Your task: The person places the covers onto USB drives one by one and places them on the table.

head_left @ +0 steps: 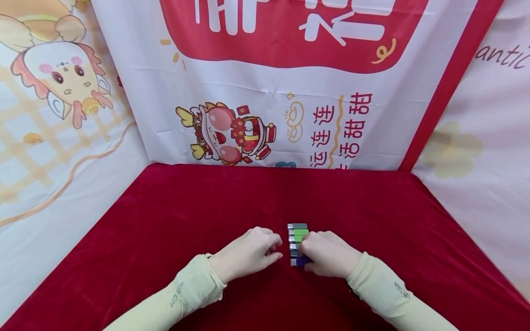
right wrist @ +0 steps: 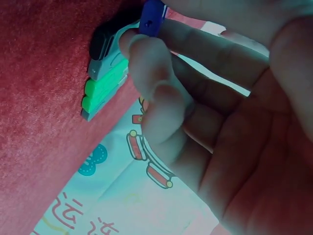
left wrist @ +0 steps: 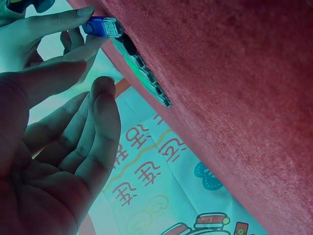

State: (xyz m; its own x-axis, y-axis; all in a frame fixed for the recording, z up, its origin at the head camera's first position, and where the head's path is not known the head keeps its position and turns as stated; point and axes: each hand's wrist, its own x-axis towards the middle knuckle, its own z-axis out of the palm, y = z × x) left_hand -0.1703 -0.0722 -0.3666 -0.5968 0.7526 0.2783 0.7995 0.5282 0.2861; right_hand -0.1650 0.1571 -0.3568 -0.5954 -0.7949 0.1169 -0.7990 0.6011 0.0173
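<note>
A row of several USB flash drives lies on the red cloth, side by side, their metal plugs facing left. The nearest is a blue-purple flash drive (head_left: pixel 299 262), which my right hand (head_left: pixel 329 253) pinches between thumb and fingertips. Beyond it come a black flash drive (right wrist: pixel 101 42), a grey one, green flash drives (right wrist: pixel 105 84) and a grey flash drive (head_left: pixel 298 225) at the far end. My right fingers partly cover the row in the head view. Left of the plugs, my left hand (head_left: pixel 248 253) hovers with fingers loosely bent and nothing in its grasp.
Dark red cloth (head_left: pixel 198 207) covers the table. A white printed banner (head_left: pixel 157 115) with red lettering and a cartoon figure rises at the back edge. Patterned sheets hang along the left (head_left: pixel 49 151) and right (head_left: pixel 468 193) sides.
</note>
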